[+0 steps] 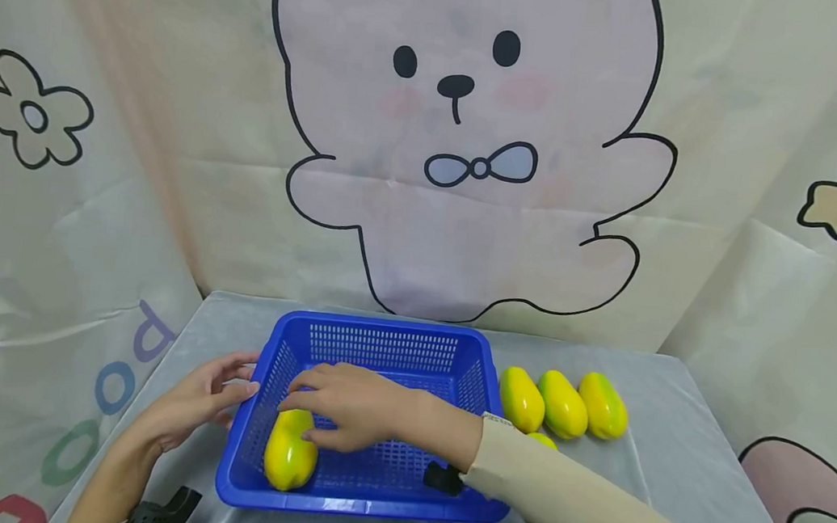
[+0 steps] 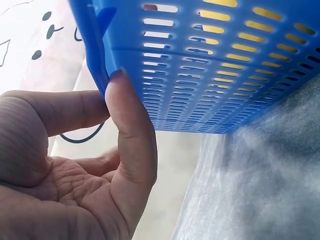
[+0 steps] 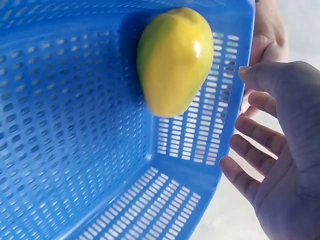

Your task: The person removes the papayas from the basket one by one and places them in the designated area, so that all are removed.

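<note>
A blue plastic basket [image 1: 365,507] with slotted walls stands on the table. My left hand [image 1: 193,400] pinches its left rim between thumb and finger, seen closely in the left wrist view [image 2: 125,135]. One yellow-green mango [image 1: 291,451] lies inside at the basket's front left corner, and the same mango [image 3: 175,62] rests by the slotted wall in the right wrist view. Over the basket, just above that mango, hovers my right hand [image 1: 346,406]. Its fingers are spread and loosely bent, holding nothing.
Several more mangoes [image 1: 562,404] lie on the grey tablecloth [image 1: 657,440] right of the basket, one mostly hidden by the right sleeve [image 1: 570,491]. A cloth backdrop [image 1: 449,239] with a cartoon bear hangs behind the table.
</note>
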{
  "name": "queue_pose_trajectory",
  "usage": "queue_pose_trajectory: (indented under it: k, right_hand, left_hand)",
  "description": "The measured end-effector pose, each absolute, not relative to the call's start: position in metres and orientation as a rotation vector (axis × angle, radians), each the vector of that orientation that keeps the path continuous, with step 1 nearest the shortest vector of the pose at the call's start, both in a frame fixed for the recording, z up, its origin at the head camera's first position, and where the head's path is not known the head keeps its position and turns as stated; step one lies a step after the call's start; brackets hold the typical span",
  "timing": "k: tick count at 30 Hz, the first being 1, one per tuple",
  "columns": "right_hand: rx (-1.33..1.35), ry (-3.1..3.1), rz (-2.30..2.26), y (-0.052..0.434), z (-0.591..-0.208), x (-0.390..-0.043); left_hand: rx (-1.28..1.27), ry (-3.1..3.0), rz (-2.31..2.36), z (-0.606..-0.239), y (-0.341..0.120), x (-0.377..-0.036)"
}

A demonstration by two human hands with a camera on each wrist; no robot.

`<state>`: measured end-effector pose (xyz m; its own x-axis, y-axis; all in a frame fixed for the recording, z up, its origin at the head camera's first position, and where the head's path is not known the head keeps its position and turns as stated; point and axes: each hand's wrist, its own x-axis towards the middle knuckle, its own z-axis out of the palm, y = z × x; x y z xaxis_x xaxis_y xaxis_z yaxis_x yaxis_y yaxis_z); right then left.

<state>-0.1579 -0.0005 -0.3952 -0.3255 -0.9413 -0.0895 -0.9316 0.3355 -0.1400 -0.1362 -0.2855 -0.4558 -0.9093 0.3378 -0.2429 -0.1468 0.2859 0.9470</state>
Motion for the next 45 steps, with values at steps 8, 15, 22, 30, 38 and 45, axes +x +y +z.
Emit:
queue_pose_trajectory:
  k: [8,15,22,30,38,45]
  right_hand:
    - [-1.779,2.365,0.031,-0.028,-0.405,-0.152]
    - [-1.71,2.251,0.0,-0.041,-0.412,-0.151]
    - [-1.702,2.226,0.022,-0.039,-0.418,-0.155]
    - [-1.594,2.242,0.009,-0.035,-0.421,-0.157]
    - [-1.516,2.284,0.017,-0.035,-0.42,-0.154]
    - [-1.492,2.338,0.023,-0.031,-0.424,-0.152]
  left_hand:
    - [0.172,2.143,1.652,-0.456,-0.287,-0.137]
    - [0.162,2.156,1.657,-0.456,-0.287,-0.136]
    - [0.156,2.172,1.655,-0.455,-0.287,-0.137]
    - [0.181,2.155,1.66,-0.456,-0.289,-0.138]
    - [0.167,2.148,1.669,-0.454,-0.292,-0.137]
    - [0.188,2.121,1.687,-0.456,-0.291,-0.137]
